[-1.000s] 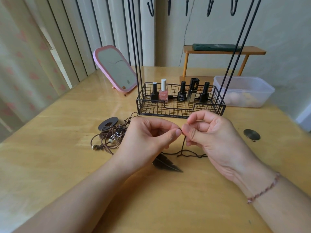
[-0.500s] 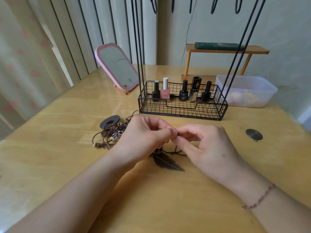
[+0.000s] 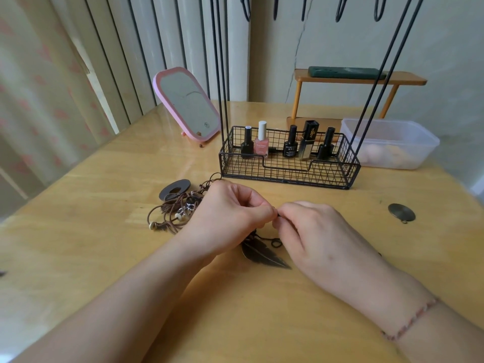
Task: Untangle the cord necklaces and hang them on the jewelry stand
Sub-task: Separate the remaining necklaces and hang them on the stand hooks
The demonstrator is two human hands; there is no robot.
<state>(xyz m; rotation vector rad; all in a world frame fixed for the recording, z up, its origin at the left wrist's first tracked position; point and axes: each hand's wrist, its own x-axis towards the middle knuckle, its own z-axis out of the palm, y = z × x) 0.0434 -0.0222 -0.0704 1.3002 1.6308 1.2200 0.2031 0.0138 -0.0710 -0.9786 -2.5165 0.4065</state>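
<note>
Where the pale wooden bench (image 3: 78,258) shows at left, a tangled heap of brown cord necklaces with beads (image 3: 174,213) lies beside a dark flat ring pendant (image 3: 175,192). Left hand (image 3: 227,218) and right hand (image 3: 314,237) meet fingertip to fingertip, both pinching a thin black cord (image 3: 275,242) above its dark metal feather pendant (image 3: 262,255). Black wire jewelry stand (image 3: 288,174) stands just behind.

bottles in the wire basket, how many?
5, in a row along the back of the wire basket: black, pink, black, gold-and-black, black. None seem hidden.
</note>
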